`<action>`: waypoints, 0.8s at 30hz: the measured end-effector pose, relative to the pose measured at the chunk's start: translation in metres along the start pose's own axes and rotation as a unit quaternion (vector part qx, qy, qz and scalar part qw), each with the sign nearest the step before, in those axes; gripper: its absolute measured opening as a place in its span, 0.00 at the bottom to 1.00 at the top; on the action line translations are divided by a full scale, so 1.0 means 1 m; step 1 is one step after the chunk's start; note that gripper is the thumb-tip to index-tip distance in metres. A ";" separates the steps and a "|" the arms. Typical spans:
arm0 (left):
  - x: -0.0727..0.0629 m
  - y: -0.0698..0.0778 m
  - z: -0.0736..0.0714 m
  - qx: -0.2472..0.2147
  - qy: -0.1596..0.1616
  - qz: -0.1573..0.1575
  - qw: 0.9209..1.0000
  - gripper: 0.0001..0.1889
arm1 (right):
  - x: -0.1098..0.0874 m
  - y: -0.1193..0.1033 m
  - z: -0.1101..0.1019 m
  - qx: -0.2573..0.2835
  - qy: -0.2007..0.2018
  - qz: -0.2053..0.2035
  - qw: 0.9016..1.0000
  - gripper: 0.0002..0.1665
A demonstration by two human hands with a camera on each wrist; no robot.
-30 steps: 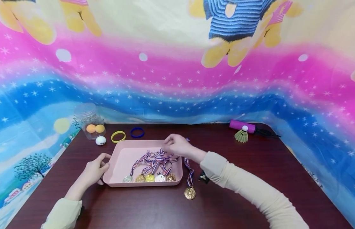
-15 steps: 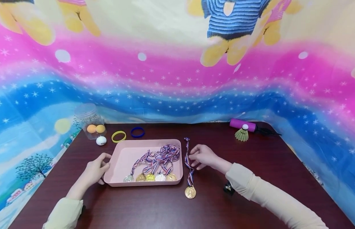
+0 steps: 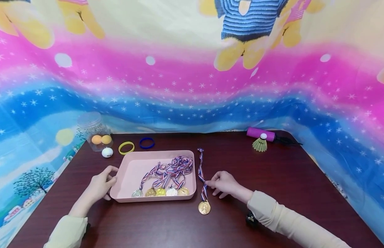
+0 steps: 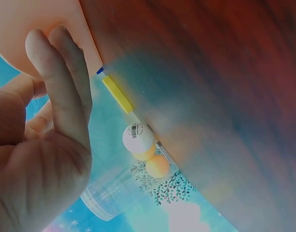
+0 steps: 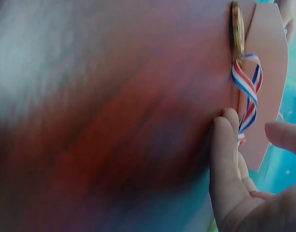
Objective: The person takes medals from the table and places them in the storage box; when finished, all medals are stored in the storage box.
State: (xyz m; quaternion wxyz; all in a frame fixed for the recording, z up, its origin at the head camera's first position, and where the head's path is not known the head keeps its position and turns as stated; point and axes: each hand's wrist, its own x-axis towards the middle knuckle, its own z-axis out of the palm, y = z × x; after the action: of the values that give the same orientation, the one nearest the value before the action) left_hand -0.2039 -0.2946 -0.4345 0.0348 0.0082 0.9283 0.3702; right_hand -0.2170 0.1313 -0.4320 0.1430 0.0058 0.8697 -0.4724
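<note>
A pink tray [image 3: 152,199] holds several medals [image 3: 161,192] lined up along its near wall, their striped ribbons [image 3: 176,167] bunched at the right. My left hand [image 3: 99,184] touches the tray's left side; the left wrist view shows extended fingers [image 4: 66,92] against its outer wall. Right of the tray, a gold medal [image 3: 204,207] lies on the table, its red, white and blue ribbon [image 3: 200,165] stretched away from me in a twisted line. My right hand [image 3: 224,184] is beside this ribbon, fingertips right at it, thumb [image 5: 283,135] and fingers apart.
At the back left stand a clear jar [image 3: 92,125] with orange balls [image 3: 96,139], a white ball [image 3: 107,152], a yellow wristband [image 3: 126,148] and a blue wristband [image 3: 146,143]. A shuttlecock [image 3: 260,144] and a purple pump [image 3: 257,133] lie at the back right.
My right hand has left the bunched ribbons in the tray, crossed right over the tray's edge and come nearer along the outside ribbon. The left hand stays at the tray.
</note>
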 end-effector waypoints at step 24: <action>0.000 -0.001 0.000 0.001 -0.001 0.002 1.000 0.17 | -0.005 -0.002 0.017 -0.056 0.004 -0.031 0.998 0.07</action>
State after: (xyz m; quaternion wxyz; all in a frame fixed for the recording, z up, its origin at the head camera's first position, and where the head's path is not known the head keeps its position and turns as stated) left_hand -0.2037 -0.2953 -0.4355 0.0347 0.0102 0.9284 0.3697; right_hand -0.2083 0.1166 -0.4381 0.1251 -0.0279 0.8951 -0.4270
